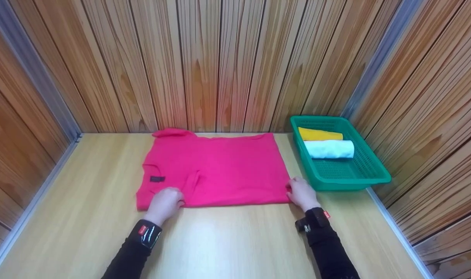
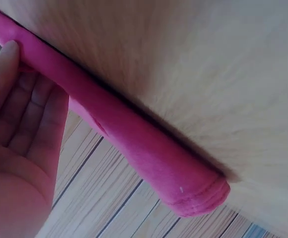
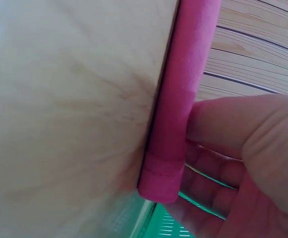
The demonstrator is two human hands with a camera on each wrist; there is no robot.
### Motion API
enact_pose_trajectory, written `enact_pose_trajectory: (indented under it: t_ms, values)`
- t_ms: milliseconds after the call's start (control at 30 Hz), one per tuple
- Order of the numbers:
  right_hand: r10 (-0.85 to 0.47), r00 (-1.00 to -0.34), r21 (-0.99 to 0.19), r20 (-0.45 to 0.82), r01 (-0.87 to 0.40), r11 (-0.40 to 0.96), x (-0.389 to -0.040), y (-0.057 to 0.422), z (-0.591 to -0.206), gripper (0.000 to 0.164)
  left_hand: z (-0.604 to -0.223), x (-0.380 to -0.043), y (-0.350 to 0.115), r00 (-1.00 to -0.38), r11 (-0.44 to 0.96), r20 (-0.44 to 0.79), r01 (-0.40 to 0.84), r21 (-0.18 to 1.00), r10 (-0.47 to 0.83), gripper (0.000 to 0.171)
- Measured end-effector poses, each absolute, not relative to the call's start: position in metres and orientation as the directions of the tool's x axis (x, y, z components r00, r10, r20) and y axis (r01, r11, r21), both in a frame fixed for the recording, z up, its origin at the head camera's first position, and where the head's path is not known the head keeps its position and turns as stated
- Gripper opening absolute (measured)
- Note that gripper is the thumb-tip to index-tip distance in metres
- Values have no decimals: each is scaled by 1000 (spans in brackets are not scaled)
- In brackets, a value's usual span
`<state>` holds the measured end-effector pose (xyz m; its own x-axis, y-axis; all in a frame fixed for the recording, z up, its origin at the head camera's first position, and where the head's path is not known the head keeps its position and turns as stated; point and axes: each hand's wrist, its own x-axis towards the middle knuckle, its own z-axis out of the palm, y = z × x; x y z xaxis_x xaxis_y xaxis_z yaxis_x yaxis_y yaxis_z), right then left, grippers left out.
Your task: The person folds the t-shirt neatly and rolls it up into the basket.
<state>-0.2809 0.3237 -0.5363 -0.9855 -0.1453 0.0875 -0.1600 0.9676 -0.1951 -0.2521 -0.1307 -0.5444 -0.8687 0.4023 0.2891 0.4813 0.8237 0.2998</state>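
Observation:
A bright pink T-shirt (image 1: pixel 235 166) lies folded on the table, its neckline with a dark label (image 1: pixel 157 179) toward the left. At the near edge, by the collar end, my left hand (image 1: pixel 165 203) pinches the fabric. In the left wrist view the thumb presses on the folded pink edge (image 2: pixel 134 129), with the fingers curled behind it. My right hand (image 1: pixel 302 192) grips the near right corner at the hem. The right wrist view shows the thumb against the rounded pink edge (image 3: pixel 179 94) and the fingers curled on its far side.
To the right stands a green plastic basket (image 1: pixel 348 180). Inside it lie a yellow folded cloth (image 1: pixel 320 134) and a white rolled cloth (image 1: pixel 330 149). Wood-panelled walls (image 1: pixel 220 66) enclose the light wooden table (image 1: pixel 220 240) at the back and both sides.

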Motion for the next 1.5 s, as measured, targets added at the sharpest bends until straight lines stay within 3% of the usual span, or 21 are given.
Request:
enact_pose_trajectory:
  t_ms: [233,567,867,1300,1500]
  values:
    - [-170,-974,-150,149,-192,970,-274,325,-535,17,-539,-249,-142,-919,770,256,392,503,301,8]
    - [-233,-922,-232,309,-311,922,-242,331,-520,16,-518,-224,-171,-916,695,368,371,616,163,17]
    - [-266,-904,-310,334,-372,875,-225,340,-510,17,-491,-202,-196,-806,675,587,475,564,77,25]
    - [-320,-876,-322,360,-439,839,-212,354,-513,20,-476,-182,-214,-847,641,530,389,662,-34,21]
    - [-363,-856,-308,367,-481,821,-210,357,-514,18,-474,-178,-218,-824,627,564,412,661,-53,19]
